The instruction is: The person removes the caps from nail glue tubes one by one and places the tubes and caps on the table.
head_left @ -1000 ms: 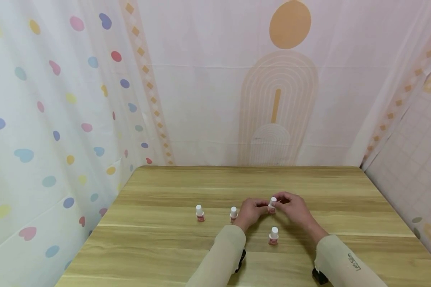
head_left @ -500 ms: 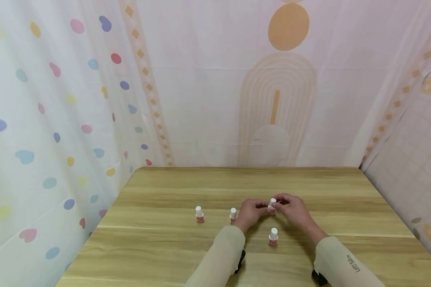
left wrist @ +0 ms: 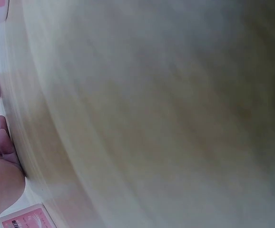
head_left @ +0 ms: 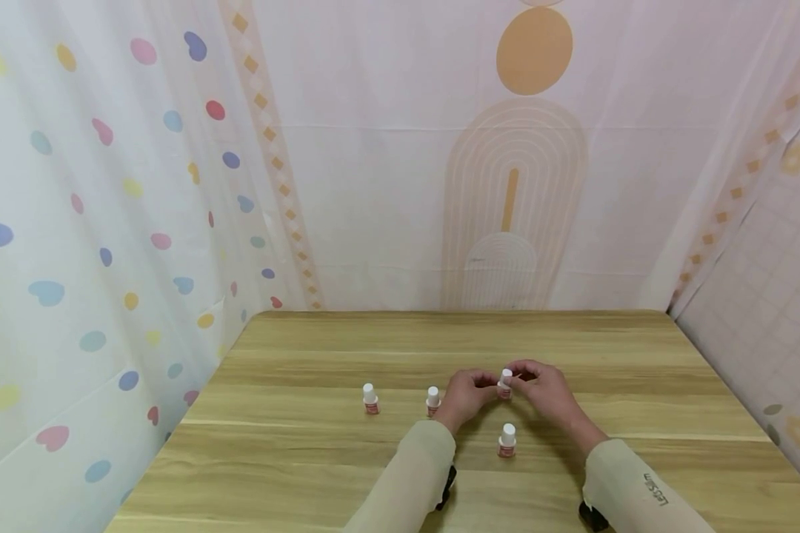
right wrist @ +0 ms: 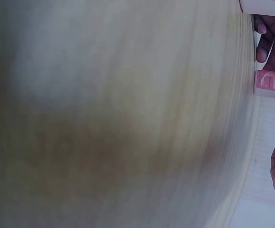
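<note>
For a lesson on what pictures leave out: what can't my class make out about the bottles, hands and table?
Held bottle, head view: partly covered by the right hand.
Second bottle from left, head view: lower part partly hidden by the left hand.
Label on leftmost bottle, head view: too small to read.
Rest of the right hand, right wrist view: cut off by right edge.
Tabletop, left wrist view: blurred.

One table [head_left: 293, 459], two hands [head_left: 465, 398] [head_left: 545, 392], four bottles [head_left: 506, 375] [head_left: 371, 400] [head_left: 433, 400] [head_left: 507, 441]: one between the hands, two left of them, one nearer the viewer.
</note>
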`<state>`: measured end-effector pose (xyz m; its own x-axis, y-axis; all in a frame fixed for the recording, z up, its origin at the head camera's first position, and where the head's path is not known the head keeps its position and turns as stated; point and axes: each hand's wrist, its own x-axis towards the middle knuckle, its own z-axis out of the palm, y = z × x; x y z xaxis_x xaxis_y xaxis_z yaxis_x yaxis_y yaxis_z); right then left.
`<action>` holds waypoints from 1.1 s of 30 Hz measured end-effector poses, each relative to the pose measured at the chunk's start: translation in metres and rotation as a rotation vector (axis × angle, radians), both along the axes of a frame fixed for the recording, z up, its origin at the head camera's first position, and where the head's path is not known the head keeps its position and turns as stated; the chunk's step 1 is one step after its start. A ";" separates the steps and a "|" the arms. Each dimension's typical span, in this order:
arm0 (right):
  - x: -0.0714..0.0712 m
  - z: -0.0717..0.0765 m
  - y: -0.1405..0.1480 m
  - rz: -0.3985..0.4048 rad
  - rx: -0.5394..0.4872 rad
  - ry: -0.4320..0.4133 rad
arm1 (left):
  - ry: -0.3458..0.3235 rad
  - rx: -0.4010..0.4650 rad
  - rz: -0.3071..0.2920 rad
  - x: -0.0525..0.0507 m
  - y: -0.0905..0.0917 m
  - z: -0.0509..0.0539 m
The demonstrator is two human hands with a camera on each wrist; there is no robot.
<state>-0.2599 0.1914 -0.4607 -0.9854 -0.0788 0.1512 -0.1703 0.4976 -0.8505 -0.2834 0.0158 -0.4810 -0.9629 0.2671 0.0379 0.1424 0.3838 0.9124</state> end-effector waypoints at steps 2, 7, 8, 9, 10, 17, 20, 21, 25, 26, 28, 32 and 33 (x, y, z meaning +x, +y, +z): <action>0.000 0.000 0.000 -0.001 0.002 0.001 | -0.005 0.004 -0.001 0.000 0.000 0.000; -0.001 -0.001 0.000 -0.005 0.007 0.009 | -0.013 0.004 -0.006 0.001 0.001 0.001; -0.001 -0.001 0.000 -0.005 0.006 0.012 | -0.013 0.004 -0.006 0.001 0.001 0.001; -0.001 -0.001 0.000 -0.005 0.004 0.014 | -0.014 0.003 -0.006 0.001 0.001 0.002; 0.000 -0.002 0.000 -0.004 0.004 0.016 | -0.015 0.004 -0.007 0.001 0.001 0.001; -0.001 -0.002 -0.001 -0.003 -0.002 0.002 | -0.010 0.010 -0.016 0.002 0.000 0.001; -0.002 -0.002 -0.001 -0.013 -0.007 -0.016 | 0.006 0.016 -0.025 0.003 -0.001 0.001; -0.002 -0.002 -0.001 -0.018 -0.013 -0.023 | 0.005 0.018 -0.026 0.003 -0.001 0.001; -0.002 -0.002 -0.001 -0.014 -0.008 -0.020 | 0.010 0.014 -0.030 0.003 -0.001 0.001; -0.002 -0.003 -0.001 -0.009 -0.005 -0.015 | 0.005 0.012 -0.029 0.002 -0.001 0.001; -0.002 -0.002 -0.001 -0.004 -0.002 -0.009 | 0.002 0.007 -0.029 0.002 0.000 0.002; -0.002 -0.002 -0.001 -0.004 -0.013 -0.013 | -0.003 0.000 -0.027 0.002 0.000 0.003; -0.002 -0.002 -0.001 -0.008 -0.019 -0.018 | -0.002 -0.001 -0.027 0.002 0.000 0.003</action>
